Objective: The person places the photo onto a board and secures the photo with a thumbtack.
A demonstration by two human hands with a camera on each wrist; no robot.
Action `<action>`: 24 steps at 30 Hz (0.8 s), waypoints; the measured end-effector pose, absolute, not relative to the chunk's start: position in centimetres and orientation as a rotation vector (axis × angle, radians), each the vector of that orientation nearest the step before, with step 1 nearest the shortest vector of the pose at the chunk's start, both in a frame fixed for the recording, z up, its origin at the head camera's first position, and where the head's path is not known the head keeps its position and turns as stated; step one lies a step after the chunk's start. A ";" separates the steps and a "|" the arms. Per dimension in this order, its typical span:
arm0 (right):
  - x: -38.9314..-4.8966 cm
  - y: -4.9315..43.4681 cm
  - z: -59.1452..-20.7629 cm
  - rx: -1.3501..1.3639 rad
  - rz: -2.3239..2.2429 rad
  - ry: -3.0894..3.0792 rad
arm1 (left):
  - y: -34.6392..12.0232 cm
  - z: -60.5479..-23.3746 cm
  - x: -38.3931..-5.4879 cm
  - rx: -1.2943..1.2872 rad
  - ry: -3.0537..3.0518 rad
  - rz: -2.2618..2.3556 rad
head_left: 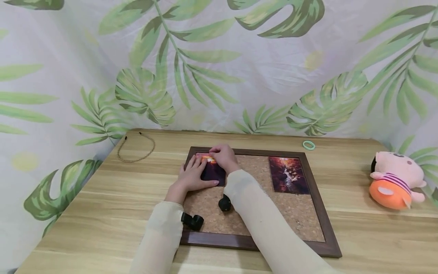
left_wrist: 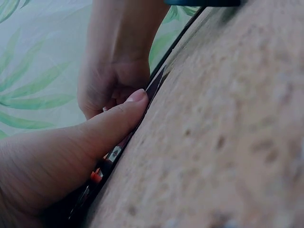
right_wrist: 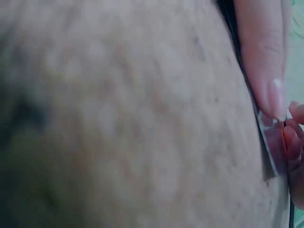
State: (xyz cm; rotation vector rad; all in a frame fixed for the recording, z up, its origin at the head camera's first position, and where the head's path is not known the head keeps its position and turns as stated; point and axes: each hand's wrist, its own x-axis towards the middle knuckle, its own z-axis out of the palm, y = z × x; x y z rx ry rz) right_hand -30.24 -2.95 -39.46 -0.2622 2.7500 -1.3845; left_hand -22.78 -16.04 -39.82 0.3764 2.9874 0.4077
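Note:
My left hand (head_left: 192, 177) lies spread on a dark sunset photo (head_left: 215, 173) at the upper left of a framed cork board (head_left: 251, 171), fingers straight and thumb out near its lower edge. At the photo's top edge my right hand (head_left: 224, 156) pinches what looks like a small clear push pin (right_wrist: 287, 114), mostly hidden by the fingers. In the right wrist view the photo's edge stands slightly off the cork. A second dark red photo (head_left: 289, 175) lies flat at the board's upper right.
The board's dark wooden frame (head_left: 219, 238) rests on a wood-grain table (head_left: 102, 217). A chain (head_left: 150, 152) lies at the back left, a mint-green ring (head_left: 308, 145) behind the board's right corner. A pink and orange plush toy (head_left: 397, 182) sits at the right. Leaf-printed cloth (head_left: 212, 76) hangs behind.

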 end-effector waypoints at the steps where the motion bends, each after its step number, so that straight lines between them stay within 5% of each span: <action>1: -30.3 -2.9 -39.5 -0.253 -1.360 2.763 | -16.0 -39.8 -22.8 0.374 2.988 0.403; 24: -30.6 -3.3 -40.1 -0.402 -1.031 2.934 | -16.0 -40.0 -22.8 0.354 2.986 0.375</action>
